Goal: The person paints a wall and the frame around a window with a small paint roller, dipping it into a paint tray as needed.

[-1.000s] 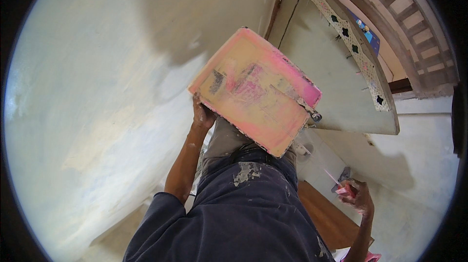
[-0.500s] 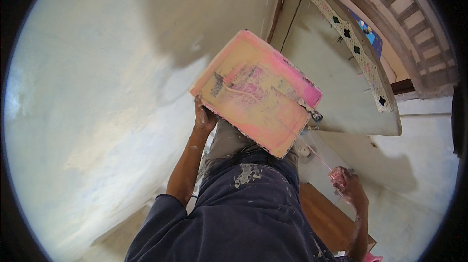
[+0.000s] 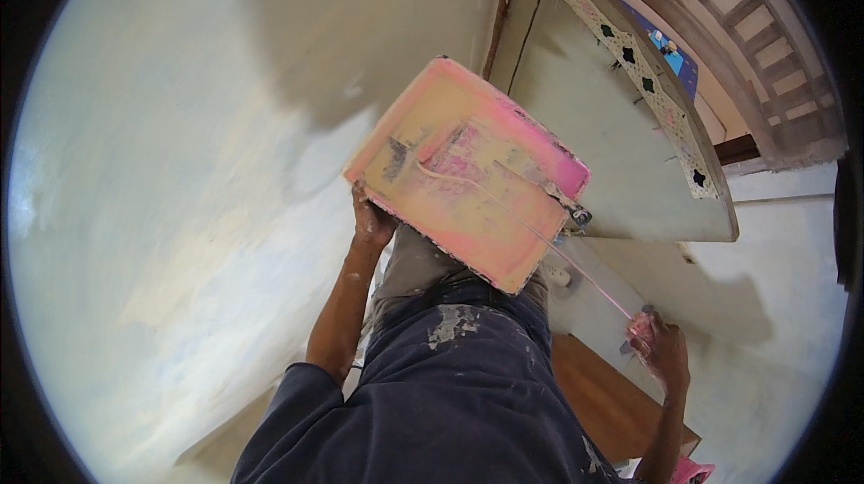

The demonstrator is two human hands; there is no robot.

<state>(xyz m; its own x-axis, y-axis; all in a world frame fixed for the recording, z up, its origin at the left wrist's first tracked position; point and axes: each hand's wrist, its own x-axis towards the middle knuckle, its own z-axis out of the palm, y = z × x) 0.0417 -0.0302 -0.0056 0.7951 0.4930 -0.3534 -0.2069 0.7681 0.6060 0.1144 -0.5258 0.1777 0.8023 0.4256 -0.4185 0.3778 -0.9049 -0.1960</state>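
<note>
A paint tray (image 3: 517,254), coated in cream and pink paint, is held up in front of my body. My left hand (image 3: 372,214) grips its near left edge, the thumb up on the rim. To the right, my right hand (image 3: 660,344) is closed round the handle of a paint roller. The roller's thin pink wire (image 3: 589,281) crosses the tray's lower right rim, and its pink roller head (image 3: 447,144) lies on the tray floor. A paint-crusted tool (image 3: 565,200), perhaps a brush or scraper, rests across the tray's right edge.
A pale painted wall (image 3: 171,169) fills the left, meeting another wall at a corner beyond the tray. To the right hangs a greenish panel (image 3: 630,160) with patterned trim. A brown wooden board (image 3: 603,394) lies low on the right. A dark cord (image 3: 526,34) runs down near the corner.
My right hand has shifted slightly right, and more of the roller's wire shows across the tray. The tray has moved a little left in the view, still in my left hand.
</note>
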